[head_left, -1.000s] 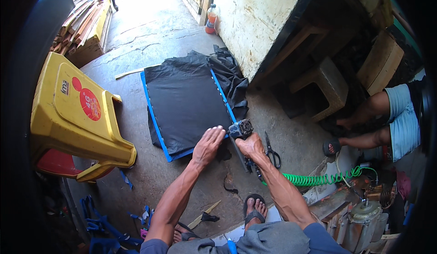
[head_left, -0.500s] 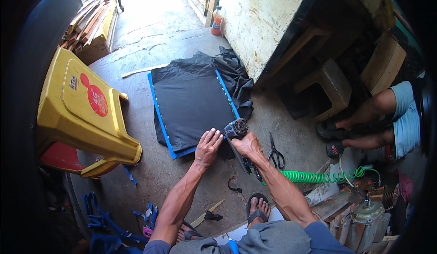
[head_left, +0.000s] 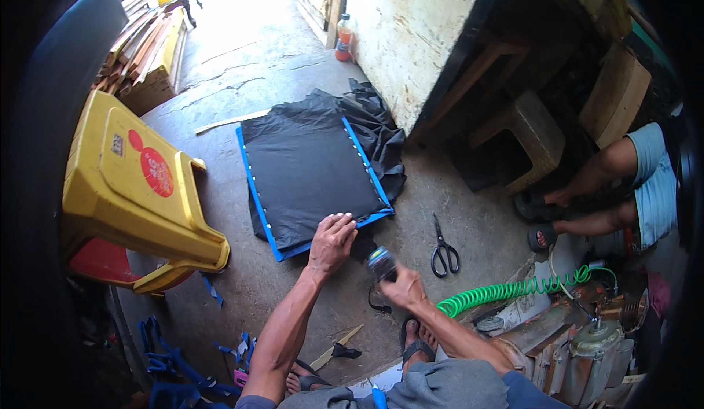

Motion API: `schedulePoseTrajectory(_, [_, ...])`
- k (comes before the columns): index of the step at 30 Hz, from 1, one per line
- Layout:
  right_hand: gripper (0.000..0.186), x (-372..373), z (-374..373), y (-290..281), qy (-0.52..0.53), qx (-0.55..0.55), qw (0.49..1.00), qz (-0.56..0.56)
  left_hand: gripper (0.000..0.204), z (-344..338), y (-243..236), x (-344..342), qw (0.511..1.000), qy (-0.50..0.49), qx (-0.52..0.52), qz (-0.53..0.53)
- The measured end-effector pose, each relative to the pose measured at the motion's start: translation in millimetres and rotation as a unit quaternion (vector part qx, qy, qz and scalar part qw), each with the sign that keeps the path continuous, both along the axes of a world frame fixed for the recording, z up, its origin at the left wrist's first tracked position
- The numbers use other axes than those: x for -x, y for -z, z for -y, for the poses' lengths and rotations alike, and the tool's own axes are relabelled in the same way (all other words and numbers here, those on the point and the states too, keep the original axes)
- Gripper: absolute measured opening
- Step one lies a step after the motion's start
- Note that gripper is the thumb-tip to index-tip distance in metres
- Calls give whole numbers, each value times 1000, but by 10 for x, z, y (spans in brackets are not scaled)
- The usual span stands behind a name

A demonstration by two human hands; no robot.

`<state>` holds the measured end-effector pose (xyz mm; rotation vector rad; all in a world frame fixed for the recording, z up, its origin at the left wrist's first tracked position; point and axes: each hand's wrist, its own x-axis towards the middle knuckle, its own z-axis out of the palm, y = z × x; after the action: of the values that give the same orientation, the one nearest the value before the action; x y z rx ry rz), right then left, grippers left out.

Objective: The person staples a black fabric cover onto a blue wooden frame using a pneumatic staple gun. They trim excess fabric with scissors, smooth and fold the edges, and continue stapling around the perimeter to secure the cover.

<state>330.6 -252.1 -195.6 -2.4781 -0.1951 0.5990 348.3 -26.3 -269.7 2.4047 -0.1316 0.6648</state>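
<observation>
Both hands busy: left hand [head_left: 331,242], fingers spread, pins the blue-edged black fabric panel [head_left: 312,177] flat on the concrete floor [head_left: 242,64]; right hand [head_left: 400,286] clamps the grey pneumatic stapler [head_left: 380,264] at the panel's near corner.

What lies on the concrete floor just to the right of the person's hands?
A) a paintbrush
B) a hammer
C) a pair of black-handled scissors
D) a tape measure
C: a pair of black-handled scissors lies on the floor to the right of the right hand, which grips a dark tool, while the left hand presses on the near edge of the blue-edged black panel.
</observation>
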Motion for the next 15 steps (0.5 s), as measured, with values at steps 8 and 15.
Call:
schedulePoseTrajectory(8, [35,-11,432,345,-88,-75,992,-57,39,102,-512,-481,993,31,-19,-116])
schedulePoseTrajectory(15, [55,-633,1455,1181,137,210,943,219,53,197,-450,-881,964,180,-146,-133])
